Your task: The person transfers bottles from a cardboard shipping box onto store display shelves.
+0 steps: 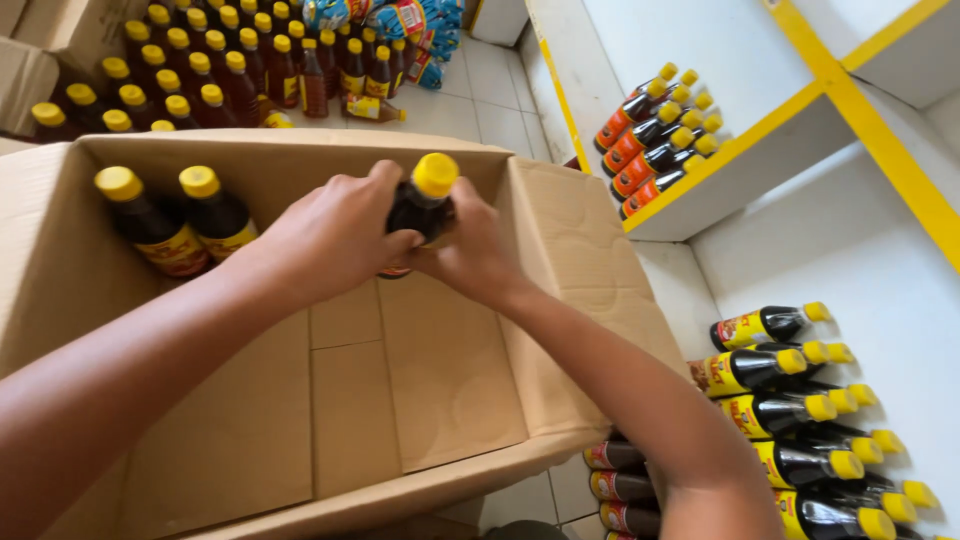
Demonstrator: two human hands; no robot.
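Observation:
Both my hands grip one dark sauce bottle point(424, 203) with a yellow cap, held over the far end of an open cardboard box point(420, 370). My left hand point(330, 235) wraps its left side and my right hand point(478, 250) clasps its right side. Two more bottles point(180, 222) of the same kind stand in the box's far left corner. The rest of the box floor is bare cardboard.
Many yellow-capped bottles point(200, 75) stand on the tiled floor beyond the box. White shelves with yellow edges on the right hold rows of bottles lying on their sides, upper shelf point(655, 130) and lower shelf point(800, 410). Blue packets point(400, 25) lie at the back.

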